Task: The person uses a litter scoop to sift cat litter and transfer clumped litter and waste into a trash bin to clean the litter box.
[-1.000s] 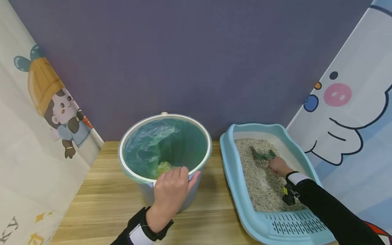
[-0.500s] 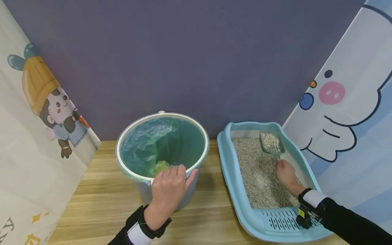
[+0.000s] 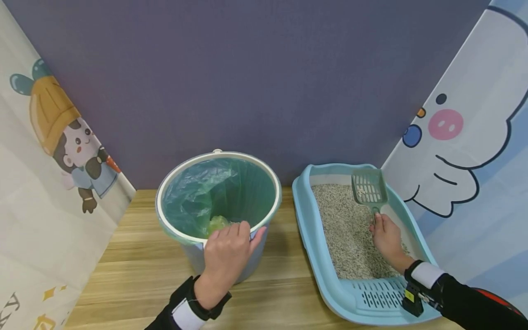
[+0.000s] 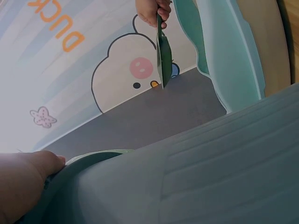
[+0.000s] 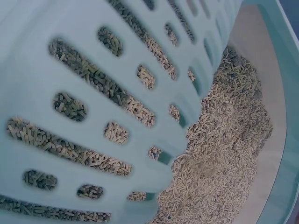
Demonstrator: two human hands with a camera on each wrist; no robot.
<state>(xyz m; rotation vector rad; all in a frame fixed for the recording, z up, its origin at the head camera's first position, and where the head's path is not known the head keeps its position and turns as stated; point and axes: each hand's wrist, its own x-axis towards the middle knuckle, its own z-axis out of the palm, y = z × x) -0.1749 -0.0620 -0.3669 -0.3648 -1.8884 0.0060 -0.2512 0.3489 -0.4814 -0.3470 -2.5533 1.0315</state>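
Observation:
My right hand (image 3: 387,238) holds a green slotted litter scoop (image 3: 374,187) by its handle, over the back of the blue litter box (image 3: 306,220). Only a few pellets show on the scoop's blade. Beneath it lies a bed of pale cat litter (image 3: 342,229), also close up in the right wrist view, where the hand is out of sight. My left hand (image 3: 227,252) grips the near rim of a trash bin (image 3: 191,254), fingers over the edge. A green bag (image 3: 189,201) lines the bin, with a yellowish-green lump (image 3: 217,223) inside. The left wrist view shows the scoop (image 4: 164,58) edge-on.
Bin and litter box stand side by side on a wooden surface (image 3: 136,275), with a narrow gap between them. A dark wall (image 3: 264,82) rises behind. Printed panels (image 3: 41,206) flank both sides. The litter box has a slotted step (image 3: 381,293) at its front.
The right hand has lifted the scoop from the litter. Half a second ago litter filled its blade; now most is gone and the slots show. The left hand keeps its grip on the bin.

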